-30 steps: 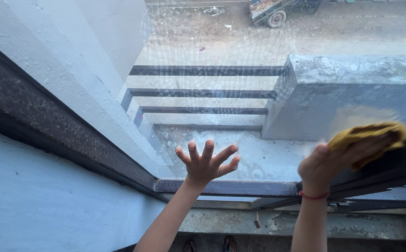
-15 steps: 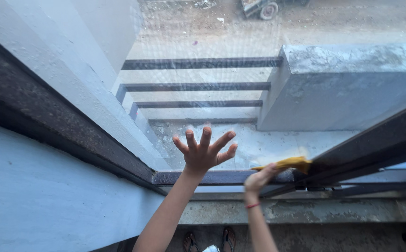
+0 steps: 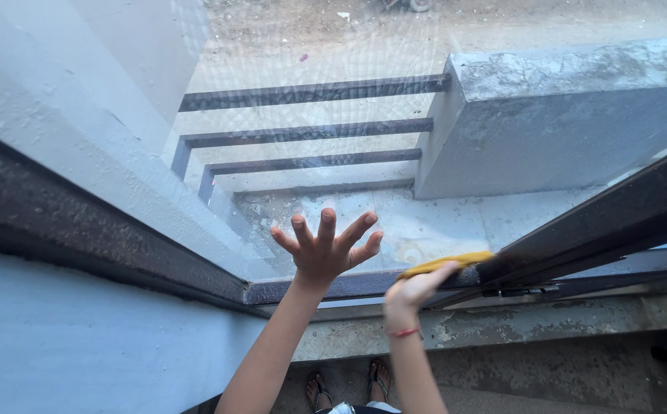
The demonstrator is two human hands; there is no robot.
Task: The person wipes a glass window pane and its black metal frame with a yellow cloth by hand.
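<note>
My left hand [image 3: 326, 247] is pressed flat against the window glass [image 3: 333, 130] with its fingers spread wide. Just to its right and lower, my right hand [image 3: 412, 293] grips a yellow cloth [image 3: 447, 264] and presses it on the glass at the bottom, where the pane meets the dark frame [image 3: 594, 226]. A red band sits around my right wrist. My sandalled feet [image 3: 349, 382] show far below.
A dark window frame bar [image 3: 80, 222] runs along the left, with a pale blue wall [image 3: 65, 337] beneath it. Outside the glass lie concrete steps [image 3: 303, 146], a grey parapet block [image 3: 571, 115] and dusty ground. A stained concrete sill [image 3: 502, 322] lies under the frame.
My right hand has carried the yellow cloth down and to the left, from high on the right to the bottom of the pane. My left hand stays spread on the glass.
</note>
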